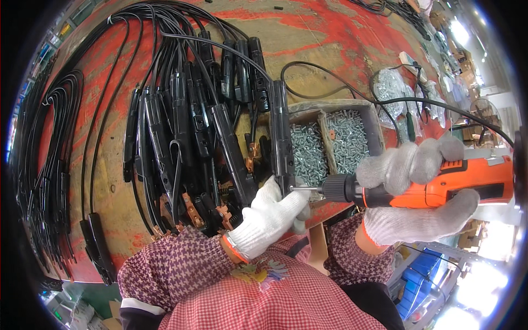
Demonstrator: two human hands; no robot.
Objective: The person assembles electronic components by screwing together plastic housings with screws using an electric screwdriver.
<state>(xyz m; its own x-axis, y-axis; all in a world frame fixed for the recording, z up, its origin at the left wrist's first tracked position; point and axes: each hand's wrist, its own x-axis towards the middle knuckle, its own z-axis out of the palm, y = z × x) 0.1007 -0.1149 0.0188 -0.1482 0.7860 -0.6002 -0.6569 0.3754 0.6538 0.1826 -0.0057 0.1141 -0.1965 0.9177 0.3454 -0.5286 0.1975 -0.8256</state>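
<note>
In a white glove, my left hand (268,219) grips the lower end of a black welding electrode holder (281,137), which stands lengthwise away from me. My right hand (407,224), also gloved, wraps round an orange and black power screwdriver (443,182). Its bit points left and meets the holder's side near my left fingertips. Whether a screw sits at the bit tip is too small to tell. Just beyond my hands is a divided box (378,127) of small silver screws (347,137). Left of my left hand lie several more electrode holders (179,115), some with copper jaws (192,209) showing.
Black cables (148,22) run from the pile in a tied bundle across the worn red table (330,44). A second bundle (60,110) lies at the far left. Clear plastic bags (389,85) sit beyond the box. Blue bins (421,280) stand below, at the right.
</note>
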